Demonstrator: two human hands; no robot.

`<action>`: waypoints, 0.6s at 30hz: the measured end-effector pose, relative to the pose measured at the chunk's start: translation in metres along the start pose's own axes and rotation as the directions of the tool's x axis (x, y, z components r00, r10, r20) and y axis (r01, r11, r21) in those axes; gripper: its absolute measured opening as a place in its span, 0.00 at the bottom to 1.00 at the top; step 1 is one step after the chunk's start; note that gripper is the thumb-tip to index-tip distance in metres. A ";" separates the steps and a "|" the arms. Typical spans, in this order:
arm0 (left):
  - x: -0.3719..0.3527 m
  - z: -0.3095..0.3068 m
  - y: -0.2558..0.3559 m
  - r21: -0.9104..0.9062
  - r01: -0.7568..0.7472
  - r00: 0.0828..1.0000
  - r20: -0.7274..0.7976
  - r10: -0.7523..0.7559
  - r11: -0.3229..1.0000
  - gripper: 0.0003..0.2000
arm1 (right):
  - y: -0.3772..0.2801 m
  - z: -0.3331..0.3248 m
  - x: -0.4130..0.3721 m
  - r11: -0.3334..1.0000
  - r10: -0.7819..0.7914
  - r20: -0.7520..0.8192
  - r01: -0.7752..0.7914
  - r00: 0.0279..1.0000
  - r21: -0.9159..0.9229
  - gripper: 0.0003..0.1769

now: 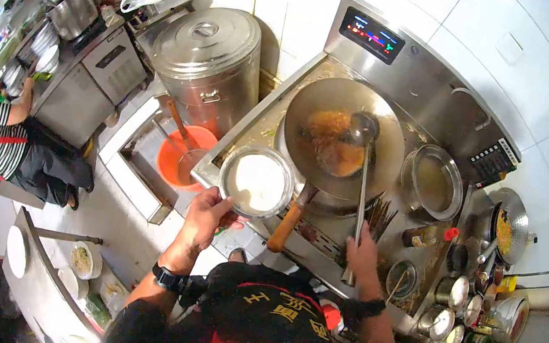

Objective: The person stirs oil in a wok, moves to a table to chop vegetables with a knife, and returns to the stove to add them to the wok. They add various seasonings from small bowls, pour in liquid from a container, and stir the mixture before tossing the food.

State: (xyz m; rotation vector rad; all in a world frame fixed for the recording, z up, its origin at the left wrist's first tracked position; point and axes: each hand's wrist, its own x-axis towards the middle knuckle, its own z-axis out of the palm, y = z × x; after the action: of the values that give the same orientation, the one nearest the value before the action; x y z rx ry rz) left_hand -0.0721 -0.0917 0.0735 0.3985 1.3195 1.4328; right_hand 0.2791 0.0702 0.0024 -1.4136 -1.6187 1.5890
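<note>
1. Steel bowl with white contents is gripped at its near-left edge by the left hand; thumb is laid at the rim, fingers are partly hidden below; bowl is held just beside the wok, at the front-left of the stove; contact with either cannot be told.
2. Ladle is clamped by its handle in the right hand; its head is set in the wok, over red-brown sauce.
3. Wok is seated on the stove; its wooden handle is pointed toward the wearer, left untouched between the hands.
4. Metal basin is placed right of the wok; seasoning pots are clustered further right.
5. Orange bucket and lidded steel pot are stood left of the stove; far left, a bench is attended by a person in a striped shirt.
</note>
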 end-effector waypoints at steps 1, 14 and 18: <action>-0.002 0.000 -0.001 -0.011 -0.006 1.000 0.002 0.006 1.000 0.09 | 0.006 -0.001 -0.015 0.916 -0.130 -0.102 0.080 0.986 -0.392 0.31; -0.008 0.015 -0.005 -0.059 -0.060 0.992 -0.119 0.053 0.996 0.09 | 0.017 -0.057 -0.086 0.887 -0.121 -0.342 -0.053 0.932 -0.458 0.42; -0.005 0.018 -0.004 -0.069 -0.055 0.997 -0.064 0.051 0.996 0.07 | 0.015 -0.067 -0.045 0.930 -0.132 -0.550 -0.089 0.825 -0.356 0.38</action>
State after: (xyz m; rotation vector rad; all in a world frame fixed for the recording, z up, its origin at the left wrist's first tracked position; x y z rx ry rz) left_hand -0.0539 -0.0877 0.0781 0.3468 1.3120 1.5422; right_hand 0.3586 0.0574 0.0179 -1.8283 -1.5822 0.7339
